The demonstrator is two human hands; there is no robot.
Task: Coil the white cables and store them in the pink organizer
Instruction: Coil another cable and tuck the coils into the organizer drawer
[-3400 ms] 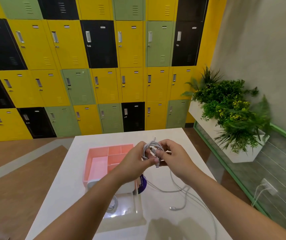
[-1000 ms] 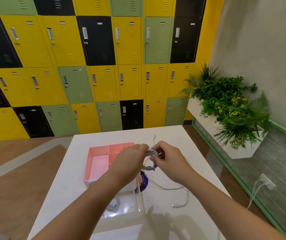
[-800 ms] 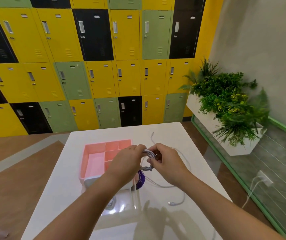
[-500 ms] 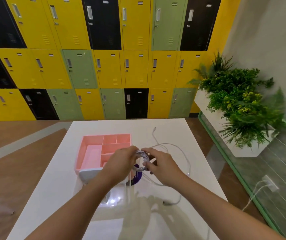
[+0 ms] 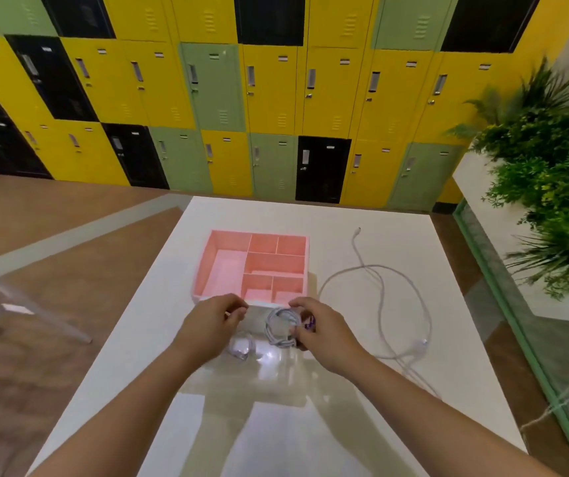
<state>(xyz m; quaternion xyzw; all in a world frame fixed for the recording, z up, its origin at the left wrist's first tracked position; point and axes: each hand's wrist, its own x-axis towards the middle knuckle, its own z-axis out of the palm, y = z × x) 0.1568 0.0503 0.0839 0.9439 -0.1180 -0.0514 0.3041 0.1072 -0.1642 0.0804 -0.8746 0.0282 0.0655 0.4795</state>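
Coiled cable [image 5: 281, 328] in our right hand [image 5: 322, 330]
We grip it just before the pink organizer [image 5: 203, 266]; our left hand [image 5: 212, 321] curls loosely, empty.

The right hand [image 5: 314, 326] grips a coiled white cable [image 5: 280, 328] just above the white worktop [image 5: 341, 215], close to the near edge of the pink organizer [image 5: 203, 266]. The left hand [image 5: 217, 322] is beside it with fingers loosely curled and nothing seen in them. A smaller coil [image 5: 242, 347] lies on the worktop under that hand. A small purple item [image 5: 310, 326] shows by the right fingers. A loose cable [image 5: 382, 297] sprawls right of the organizer. Lockers [image 5: 276, 91] and plants [image 5: 548, 160] stand behind.
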